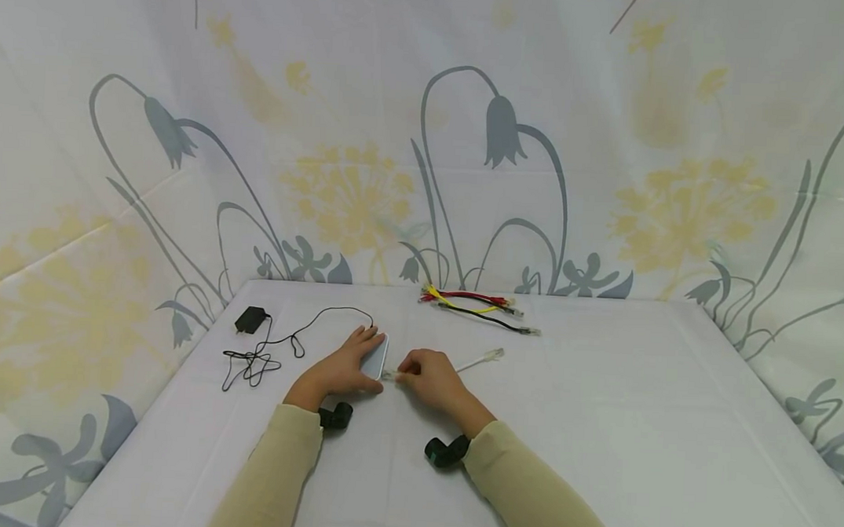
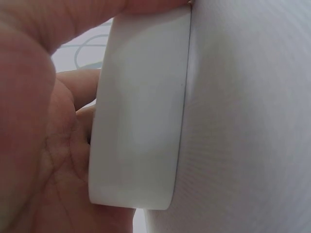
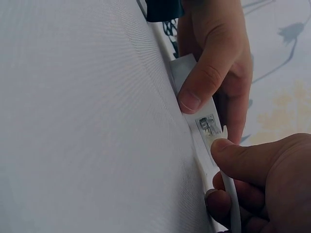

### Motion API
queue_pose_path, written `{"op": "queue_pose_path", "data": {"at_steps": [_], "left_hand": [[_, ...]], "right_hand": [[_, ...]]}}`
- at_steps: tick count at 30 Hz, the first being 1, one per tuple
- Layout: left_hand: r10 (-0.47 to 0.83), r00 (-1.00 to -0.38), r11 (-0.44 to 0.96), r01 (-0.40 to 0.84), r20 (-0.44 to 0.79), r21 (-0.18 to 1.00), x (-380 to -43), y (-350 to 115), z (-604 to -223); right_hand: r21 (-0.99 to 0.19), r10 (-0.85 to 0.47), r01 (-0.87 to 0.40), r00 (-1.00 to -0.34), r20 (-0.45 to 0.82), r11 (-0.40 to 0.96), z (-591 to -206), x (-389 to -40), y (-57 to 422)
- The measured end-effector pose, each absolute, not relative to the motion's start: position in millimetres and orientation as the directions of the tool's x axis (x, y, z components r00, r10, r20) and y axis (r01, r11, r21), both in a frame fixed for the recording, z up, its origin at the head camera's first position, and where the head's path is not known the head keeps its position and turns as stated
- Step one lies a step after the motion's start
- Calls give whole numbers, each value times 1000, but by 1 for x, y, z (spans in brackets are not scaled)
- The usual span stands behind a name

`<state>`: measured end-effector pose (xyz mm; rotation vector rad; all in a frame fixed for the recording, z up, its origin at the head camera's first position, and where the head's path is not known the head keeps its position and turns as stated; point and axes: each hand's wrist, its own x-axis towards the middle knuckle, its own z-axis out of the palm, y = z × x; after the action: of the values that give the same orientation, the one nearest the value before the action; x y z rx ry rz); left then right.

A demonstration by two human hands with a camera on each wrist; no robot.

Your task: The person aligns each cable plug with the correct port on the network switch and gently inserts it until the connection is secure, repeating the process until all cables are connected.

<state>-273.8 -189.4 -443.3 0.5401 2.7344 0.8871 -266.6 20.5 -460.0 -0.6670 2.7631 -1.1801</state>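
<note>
the step in hand looks like fitting a cable into a socket. the left hand (image 1: 350, 368) grips the white box (image 1: 373, 361) on the surface (image 1: 562, 458); the right hand (image 1: 434, 378) pinches the white cable (image 1: 473, 361) by its clear plug (image 1: 390, 375), right at the box's socket. how deep it sits, i cannot tell. the next move likely calls for a straight, steady push. no brand, label or writing is readable.

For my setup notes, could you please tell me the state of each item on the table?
White box: held by left hand.
White cable: one end pinched by right hand at the box, full insertion unclear; other end free.
Black adapter: unplugged.
Thin black cord: partly tangled.
Red, yellow and black cables: lying loose together.
</note>
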Motion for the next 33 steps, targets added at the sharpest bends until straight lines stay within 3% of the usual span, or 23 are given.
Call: {"op": "queue_pose_path", "data": {"at_steps": [33], "left_hand": [[387, -919, 764, 271, -80, 585, -276, -187, -448]], "right_hand": [[-695, -423, -390, -896, 135, 604, -458, -264, 15]]}}
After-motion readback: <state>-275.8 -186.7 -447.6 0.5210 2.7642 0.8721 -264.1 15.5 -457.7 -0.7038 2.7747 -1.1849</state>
